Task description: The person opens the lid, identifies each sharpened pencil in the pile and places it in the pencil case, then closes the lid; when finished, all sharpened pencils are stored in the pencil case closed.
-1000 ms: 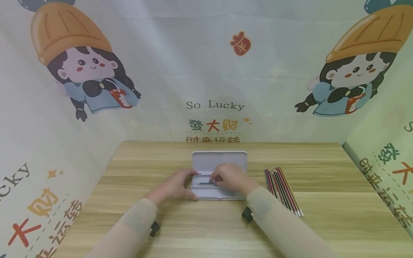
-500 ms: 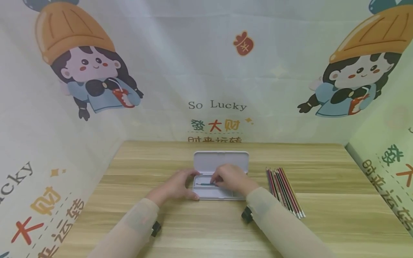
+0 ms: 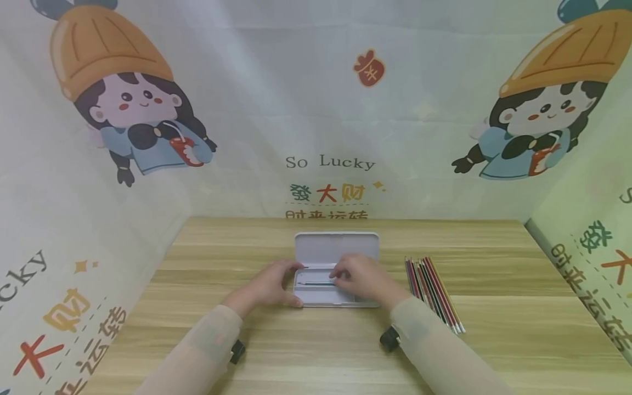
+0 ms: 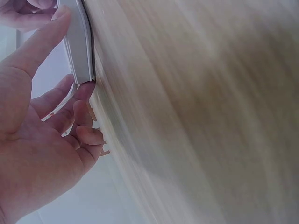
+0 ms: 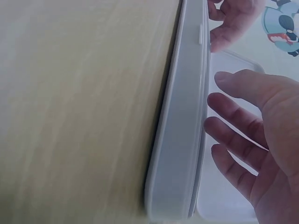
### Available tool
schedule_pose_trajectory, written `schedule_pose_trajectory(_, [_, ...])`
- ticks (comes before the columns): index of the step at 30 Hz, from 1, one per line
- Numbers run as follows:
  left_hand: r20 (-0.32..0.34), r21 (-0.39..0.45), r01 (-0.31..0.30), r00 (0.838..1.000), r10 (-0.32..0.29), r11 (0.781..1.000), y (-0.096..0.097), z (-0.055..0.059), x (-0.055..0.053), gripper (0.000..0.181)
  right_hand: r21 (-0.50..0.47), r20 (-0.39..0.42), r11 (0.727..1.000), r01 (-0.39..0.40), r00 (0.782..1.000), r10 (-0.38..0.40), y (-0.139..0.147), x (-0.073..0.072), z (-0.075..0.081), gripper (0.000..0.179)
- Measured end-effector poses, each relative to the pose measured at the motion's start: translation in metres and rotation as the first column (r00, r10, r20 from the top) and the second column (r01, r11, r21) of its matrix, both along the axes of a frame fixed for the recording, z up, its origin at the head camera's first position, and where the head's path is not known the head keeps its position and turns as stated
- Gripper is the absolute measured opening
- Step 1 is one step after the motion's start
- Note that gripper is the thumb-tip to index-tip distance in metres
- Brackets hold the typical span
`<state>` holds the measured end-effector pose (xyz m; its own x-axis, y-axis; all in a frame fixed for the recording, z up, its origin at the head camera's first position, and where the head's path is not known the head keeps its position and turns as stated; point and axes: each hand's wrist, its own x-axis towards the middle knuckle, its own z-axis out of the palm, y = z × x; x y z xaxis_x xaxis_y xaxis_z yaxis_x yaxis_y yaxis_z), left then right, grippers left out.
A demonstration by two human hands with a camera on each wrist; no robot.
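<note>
A white pencil case [image 3: 321, 298] lies on the table with its lid [image 3: 316, 248] raised at the back. Inside its rear compartment is a thin bluish-green pencil [image 3: 316, 283], whose right end is hidden by my right hand [image 3: 364, 277]. That hand hovers over the right half of the case. In the right wrist view its fingers [image 5: 236, 140] are spread and loosely bent, holding nothing visible. My left hand [image 3: 266, 284] grips the left end of the case, thumb at the front edge and fingers at the back. The left wrist view shows the case's end [image 4: 78, 46] between them.
Right of the case, several pencils [image 3: 434, 293] lie side by side on the wooden table [image 3: 306, 351]. Printed cloth walls [image 3: 237, 126] enclose the back and both sides of the table.
My right hand has let go of the pencil and shifted slightly right, its fingers loosening. The pencil now lies in the rear compartment. My left hand keeps its grip on the case.
</note>
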<state>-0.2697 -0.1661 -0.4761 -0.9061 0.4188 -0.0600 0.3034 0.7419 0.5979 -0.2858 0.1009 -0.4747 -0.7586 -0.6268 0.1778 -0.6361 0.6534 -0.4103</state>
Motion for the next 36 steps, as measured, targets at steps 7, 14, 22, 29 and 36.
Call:
schedule_pose_trajectory(7, [0.004,-0.001,-0.012,1.000,0.012,1.000,0.000,0.001,0.000,0.087,-0.029,-0.041,0.999,0.027,0.999,-0.028,0.014,0.007,0.000,0.010])
schedule_pose_trajectory(14, [0.011,-0.001,-0.011,1.000,0.011,1.000,-0.002,0.000,0.001,0.088,-0.048,-0.022,0.997,0.068,0.997,-0.069,0.027,0.010,-0.004,0.011])
schedule_pose_trajectory(22, [0.000,-0.003,-0.002,1.000,0.002,1.000,-0.002,-0.003,0.001,0.088,-0.052,-0.013,0.990,0.133,0.991,-0.134,0.050,0.020,-0.001,0.013])
schedule_pose_trajectory(29, [0.000,-0.005,0.002,1.000,-0.002,1.000,-0.001,-0.003,0.001,0.088,-0.068,0.010,0.982,0.178,0.984,-0.178,0.075,0.026,0.000,0.012])
schedule_pose_trajectory(36, [-0.006,-0.010,-0.002,1.000,0.002,1.000,0.000,-0.001,0.001,0.088,-0.076,-0.026,0.978,0.194,0.980,-0.196,0.096,0.028,-0.004,0.012])
